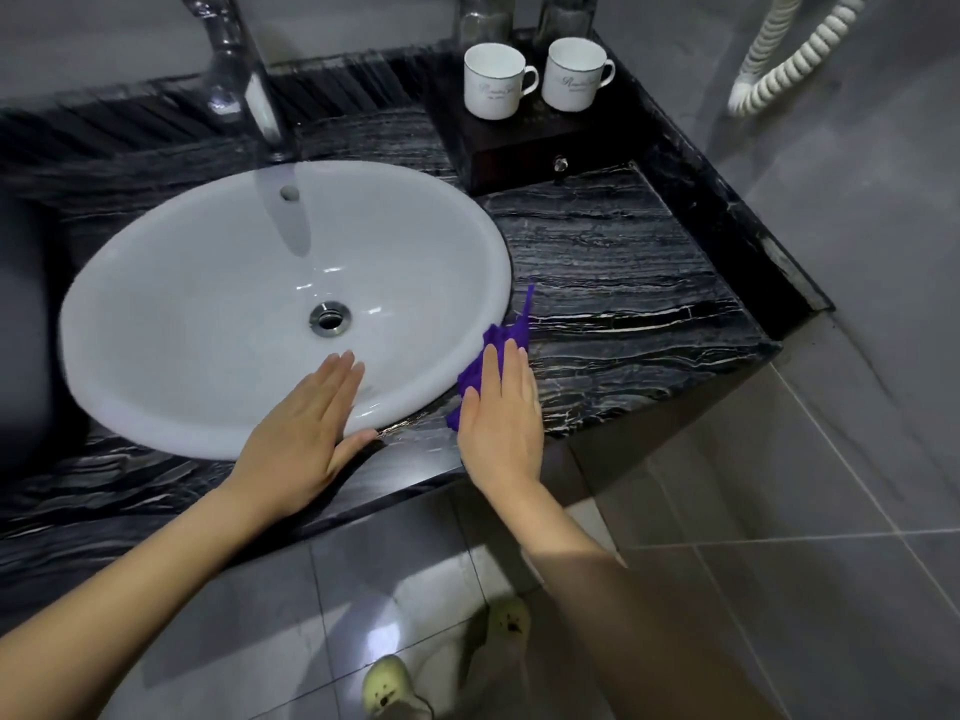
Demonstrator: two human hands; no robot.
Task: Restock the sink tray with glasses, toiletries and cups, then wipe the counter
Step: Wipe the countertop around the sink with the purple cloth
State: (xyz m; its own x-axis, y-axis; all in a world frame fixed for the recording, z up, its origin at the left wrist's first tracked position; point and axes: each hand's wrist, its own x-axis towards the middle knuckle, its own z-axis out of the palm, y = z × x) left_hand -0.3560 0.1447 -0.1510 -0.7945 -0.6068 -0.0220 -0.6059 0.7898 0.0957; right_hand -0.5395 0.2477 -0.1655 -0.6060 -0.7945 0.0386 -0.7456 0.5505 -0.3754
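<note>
Where the white sink [260, 304] meets the dark marble counter [623, 283] at the near right of the basin, a purple cloth [501, 345] lies bunched under the right hand [501, 428], which presses it flat with fingers extended and close together. To the left, the left hand [306, 433] rests open, palm down, on the near sink rim. Far right, two white cups [496, 83] stand side by side on a dark tray [519, 148].
</note>
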